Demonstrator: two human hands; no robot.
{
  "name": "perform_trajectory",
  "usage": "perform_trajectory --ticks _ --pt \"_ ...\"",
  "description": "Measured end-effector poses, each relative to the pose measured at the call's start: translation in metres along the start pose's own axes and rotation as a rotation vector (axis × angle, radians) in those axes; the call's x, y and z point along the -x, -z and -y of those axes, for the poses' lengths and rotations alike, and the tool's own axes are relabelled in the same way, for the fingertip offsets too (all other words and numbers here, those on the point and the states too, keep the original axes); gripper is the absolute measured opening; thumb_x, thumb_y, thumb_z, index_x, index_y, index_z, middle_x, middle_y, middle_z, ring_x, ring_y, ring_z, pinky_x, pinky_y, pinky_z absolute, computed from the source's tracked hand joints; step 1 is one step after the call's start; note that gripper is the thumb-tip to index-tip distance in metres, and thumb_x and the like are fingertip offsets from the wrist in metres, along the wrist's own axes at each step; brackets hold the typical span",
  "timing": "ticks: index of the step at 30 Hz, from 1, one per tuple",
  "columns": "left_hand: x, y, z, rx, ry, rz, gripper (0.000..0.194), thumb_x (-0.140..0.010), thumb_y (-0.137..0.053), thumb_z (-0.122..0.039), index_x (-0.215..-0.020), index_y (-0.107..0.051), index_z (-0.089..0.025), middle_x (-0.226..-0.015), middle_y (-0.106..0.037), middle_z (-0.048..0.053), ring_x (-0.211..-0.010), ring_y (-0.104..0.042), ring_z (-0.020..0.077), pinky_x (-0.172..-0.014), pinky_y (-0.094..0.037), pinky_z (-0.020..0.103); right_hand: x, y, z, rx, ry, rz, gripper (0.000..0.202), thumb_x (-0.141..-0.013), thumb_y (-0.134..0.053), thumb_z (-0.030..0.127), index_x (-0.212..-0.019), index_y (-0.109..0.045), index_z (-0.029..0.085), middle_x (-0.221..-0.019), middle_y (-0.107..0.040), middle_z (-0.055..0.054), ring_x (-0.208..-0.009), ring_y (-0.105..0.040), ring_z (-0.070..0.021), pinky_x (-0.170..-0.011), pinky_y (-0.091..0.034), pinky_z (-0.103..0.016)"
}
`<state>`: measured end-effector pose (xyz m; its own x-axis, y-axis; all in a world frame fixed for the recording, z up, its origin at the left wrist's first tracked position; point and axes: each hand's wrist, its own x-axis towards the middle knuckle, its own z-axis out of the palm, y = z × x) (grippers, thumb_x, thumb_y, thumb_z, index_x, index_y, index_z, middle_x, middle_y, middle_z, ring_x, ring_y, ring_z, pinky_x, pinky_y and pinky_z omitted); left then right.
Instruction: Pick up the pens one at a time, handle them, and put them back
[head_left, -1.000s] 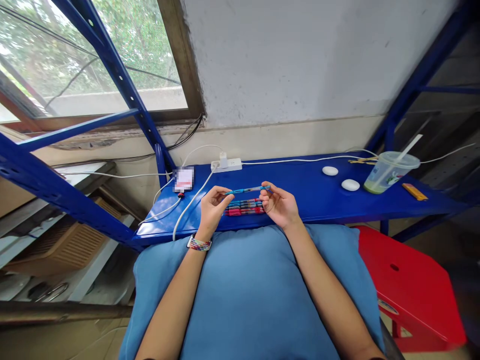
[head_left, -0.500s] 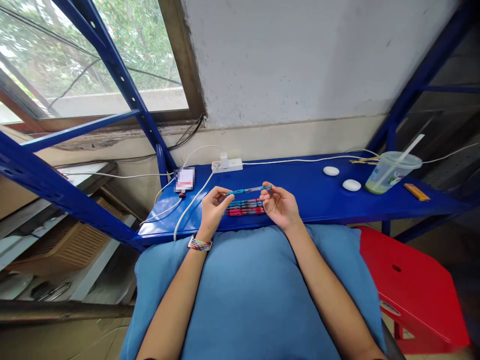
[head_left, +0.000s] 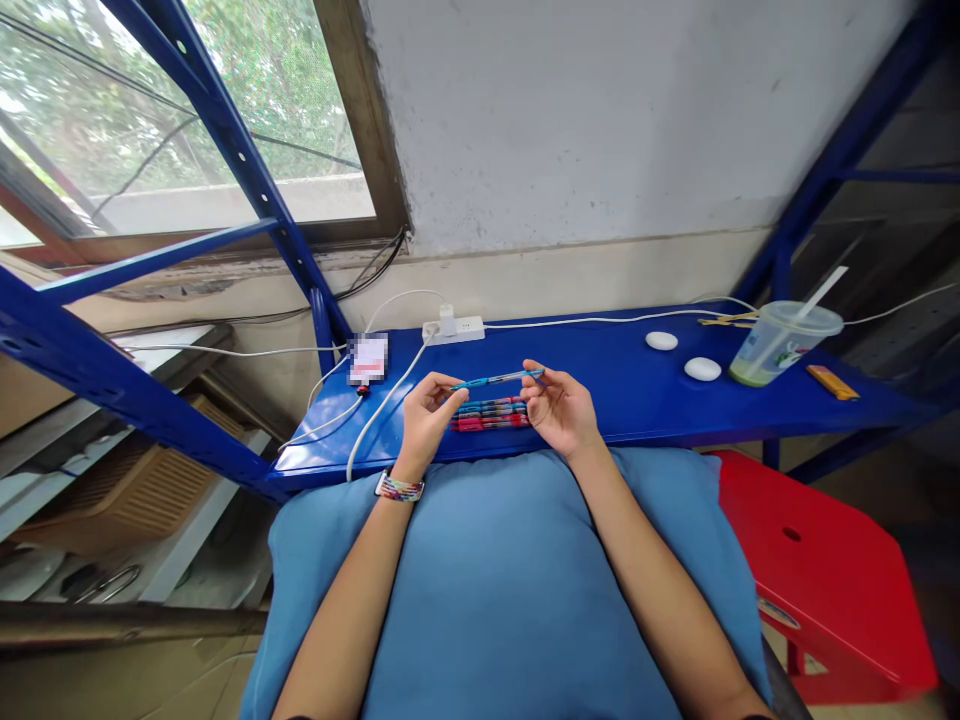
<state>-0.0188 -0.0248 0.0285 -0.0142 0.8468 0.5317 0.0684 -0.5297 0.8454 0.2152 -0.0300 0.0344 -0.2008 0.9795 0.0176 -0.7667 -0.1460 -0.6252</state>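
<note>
A light-blue pen (head_left: 496,379) with a clear barrel is held almost level above the blue table (head_left: 592,360). My left hand (head_left: 430,410) pinches its left end between thumb and fingers. At the other end, the fingertips of my right hand (head_left: 562,405) close on the tip. Just below the held pen, several more pens lie side by side on the table, the blue ones (head_left: 491,408) farther back and the red ones (head_left: 487,423) nearer to me. My right hand partly covers their right ends.
A white power strip (head_left: 461,329) with cables sits at the back. To the right are two white egg-shaped objects (head_left: 703,369), a plastic cup (head_left: 784,345) with a straw and an orange packet (head_left: 832,382). A blue cushion (head_left: 510,580) lies under my forearms, beside a red stool (head_left: 832,560).
Almost nothing differs. The fingers of my right hand have shifted very slightly at the pen's end; both hands keep their places.
</note>
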Motion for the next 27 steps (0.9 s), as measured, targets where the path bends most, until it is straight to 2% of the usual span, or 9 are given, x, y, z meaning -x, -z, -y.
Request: perform_trajectory --ticks 3,8,12,16,19,23,27 --pt "0.0001 0.0001 0.0014 -0.003 0.002 0.003 0.027 -0.088 -0.088 -0.045 -0.094 -0.077 -0.021 -0.087 -0.077 0.004 -0.079 -0.071 0.0192 -0.077 -0.058 0.033 0.0002 0.0001 0.0011 -0.006 -0.01 0.006 0.028 -0.093 -0.061 0.027 -0.114 -0.077 0.018 -0.091 -0.084 -0.006 -0.069 -0.077 -0.0142 -0.061 -0.065 -0.021" --pt "-0.0001 0.001 0.0042 0.016 0.001 0.004 0.028 -0.089 -0.088 -0.045 -0.094 -0.076 -0.021 -0.087 -0.078 0.005 -0.082 -0.074 0.0206 -0.078 -0.059 0.033 0.0017 -0.0009 0.0028 -0.015 -0.05 0.003 0.023 -0.094 -0.06 0.022 -0.11 -0.076 0.018 -0.09 -0.085 -0.006 -0.07 -0.079 -0.0142 -0.055 -0.062 -0.017" --pt "0.0 0.001 0.0033 0.021 0.006 -0.003 0.028 -0.089 -0.087 -0.045 -0.094 -0.076 -0.02 -0.087 -0.078 0.005 -0.081 -0.075 0.0201 -0.077 -0.059 0.032 0.0032 -0.003 0.0048 -0.046 -0.094 0.059 0.03 -0.102 -0.053 0.028 -0.122 -0.074 0.018 -0.103 -0.086 -0.008 -0.075 -0.081 -0.0155 -0.052 -0.061 -0.018" --pt "0.0 0.0003 0.0025 0.026 0.015 0.005 0.028 -0.089 -0.087 -0.045 -0.094 -0.076 -0.02 -0.087 -0.079 0.005 -0.081 -0.075 0.0198 -0.078 -0.058 0.032 0.001 -0.0001 0.0036 -0.068 -0.091 0.056 0.027 -0.103 -0.049 0.02 -0.115 -0.073 0.019 -0.09 -0.085 -0.005 -0.07 -0.08 -0.014 -0.054 -0.063 -0.017" --pt "-0.0001 0.0 0.0028 0.032 0.019 0.008 0.027 -0.088 -0.087 -0.045 -0.093 -0.076 -0.021 -0.086 -0.078 0.005 -0.08 -0.074 0.0198 -0.078 -0.058 0.032 -0.0006 0.0024 0.0024 -0.07 -0.078 0.046 0.025 -0.103 -0.051 0.019 -0.115 -0.073 0.021 -0.09 -0.085 -0.004 -0.069 -0.079 -0.0139 -0.053 -0.063 -0.018" --pt "-0.0003 -0.0003 0.0016 0.03 0.024 0.012 0.026 -0.088 -0.087 -0.044 -0.093 -0.076 -0.021 -0.086 -0.078 0.005 -0.081 -0.074 0.0199 -0.078 -0.058 0.032 0.0005 0.0012 0.0038 -0.039 -0.06 0.026 0.025 -0.101 -0.054 0.023 -0.113 -0.075 0.019 -0.091 -0.085 -0.006 -0.067 -0.076 -0.0132 -0.052 -0.06 -0.018" --pt "-0.0008 -0.001 0.001 0.008 0.019 -0.003 0.026 -0.088 -0.087 -0.043 -0.094 -0.076 -0.02 -0.087 -0.077 0.004 -0.081 -0.072 0.0192 -0.079 -0.057 0.032 0.0007 -0.0015 -0.0005 0.106 0.015 0.029 0.032 -0.098 -0.062 0.039 -0.118 -0.079 0.02 -0.098 -0.085 -0.007 -0.067 -0.072 -0.015 -0.05 -0.057 -0.021"
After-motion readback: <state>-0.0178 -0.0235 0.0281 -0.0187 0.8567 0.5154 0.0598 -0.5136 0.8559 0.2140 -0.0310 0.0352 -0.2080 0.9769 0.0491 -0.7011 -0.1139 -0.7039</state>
